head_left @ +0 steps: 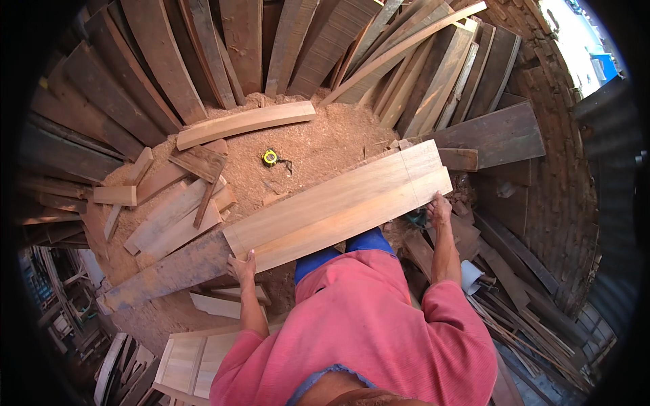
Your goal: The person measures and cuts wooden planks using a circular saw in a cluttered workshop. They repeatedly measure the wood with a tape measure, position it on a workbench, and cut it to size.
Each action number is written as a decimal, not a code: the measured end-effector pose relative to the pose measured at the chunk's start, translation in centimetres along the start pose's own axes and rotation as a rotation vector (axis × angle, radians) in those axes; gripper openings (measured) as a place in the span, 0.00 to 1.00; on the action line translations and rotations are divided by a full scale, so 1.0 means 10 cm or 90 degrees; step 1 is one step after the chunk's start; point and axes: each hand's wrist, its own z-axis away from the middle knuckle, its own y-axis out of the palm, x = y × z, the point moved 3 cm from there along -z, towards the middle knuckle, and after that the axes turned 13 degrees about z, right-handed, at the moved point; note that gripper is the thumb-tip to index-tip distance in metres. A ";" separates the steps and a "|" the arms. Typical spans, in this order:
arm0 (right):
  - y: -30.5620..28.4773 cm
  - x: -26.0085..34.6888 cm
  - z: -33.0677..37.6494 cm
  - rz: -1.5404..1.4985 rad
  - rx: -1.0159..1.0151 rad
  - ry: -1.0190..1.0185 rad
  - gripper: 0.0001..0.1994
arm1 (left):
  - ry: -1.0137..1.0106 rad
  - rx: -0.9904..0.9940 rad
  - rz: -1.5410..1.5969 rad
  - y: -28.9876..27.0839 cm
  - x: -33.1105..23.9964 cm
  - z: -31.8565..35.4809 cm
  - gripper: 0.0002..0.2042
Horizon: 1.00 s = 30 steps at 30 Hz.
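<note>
I hold a long pale wooden plank (338, 203) level in front of me, slanting from lower left to upper right. My left hand (242, 265) grips its near edge at the left end. My right hand (439, 208) grips the near edge close to the right end. A pencil line crosses the plank near that right end. My pink shirt and blue trousers show below the plank.
Sawdust (318, 145) covers the ground ahead, with a yellow tape measure (270, 158) lying on it. Loose boards (177, 216) lie at the left, one curved pale board (245, 123) beyond. Dark planks (162, 61) lean all around. A pale wooden panel (189, 362) lies at lower left.
</note>
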 end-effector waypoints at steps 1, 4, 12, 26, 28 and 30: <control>0.13 -0.04 0.06 -0.085 0.039 0.021 0.17 | -0.047 0.035 0.015 0.05 0.19 -0.10 0.29; 0.19 -0.08 -0.12 -0.018 -0.080 -0.007 0.17 | -0.202 0.198 0.279 0.06 0.06 -0.10 0.29; 0.08 -0.09 -0.49 0.016 -0.211 -0.072 0.20 | -0.159 0.203 0.305 0.19 -0.21 0.14 0.27; 0.62 -0.05 0.01 -0.061 -0.067 -0.097 0.29 | -0.124 0.238 0.236 0.04 -0.31 0.13 0.30; 0.61 -0.17 0.03 -0.077 -0.064 -0.109 0.30 | -0.111 0.263 0.234 0.08 -0.34 0.10 0.31; 0.68 -0.28 0.10 -0.102 -0.063 -0.063 0.30 | -0.104 0.285 0.209 0.02 -0.30 -0.01 0.32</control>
